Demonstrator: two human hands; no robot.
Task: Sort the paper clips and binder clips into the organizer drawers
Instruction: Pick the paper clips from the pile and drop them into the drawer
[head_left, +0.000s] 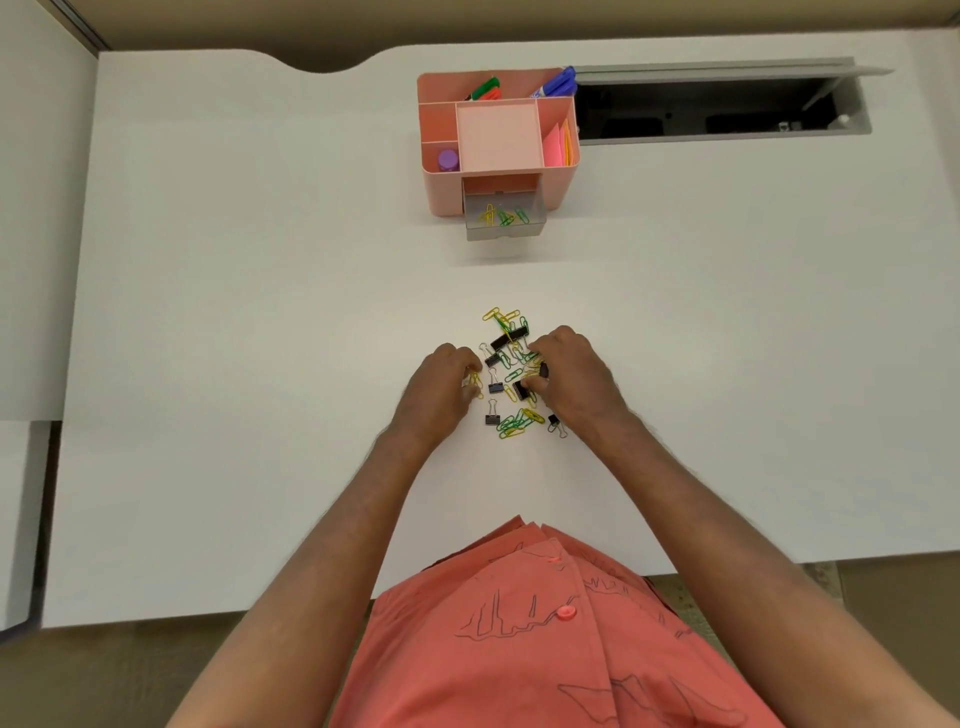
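Note:
A loose pile of yellow and green paper clips (515, 423) and black binder clips (503, 341) lies on the white desk (260, 312). My left hand (441, 387) rests at the pile's left edge, fingers curled on yellow paper clips (475, 383). My right hand (569, 376) sits on the pile's right side, fingertips pinching among the clips near a black binder clip (521, 389). At the back stands a pink organizer (444, 182) with its clear drawer (506, 228) pulled out, several yellow and green paper clips inside.
The organizer's top holds markers (485, 89), a purple glue stick (448, 160) and sticky notes (558, 145). An open cable hatch (717, 111) is cut into the desk to the organizer's right. My torso in a coral shirt (545, 623) is at the near edge.

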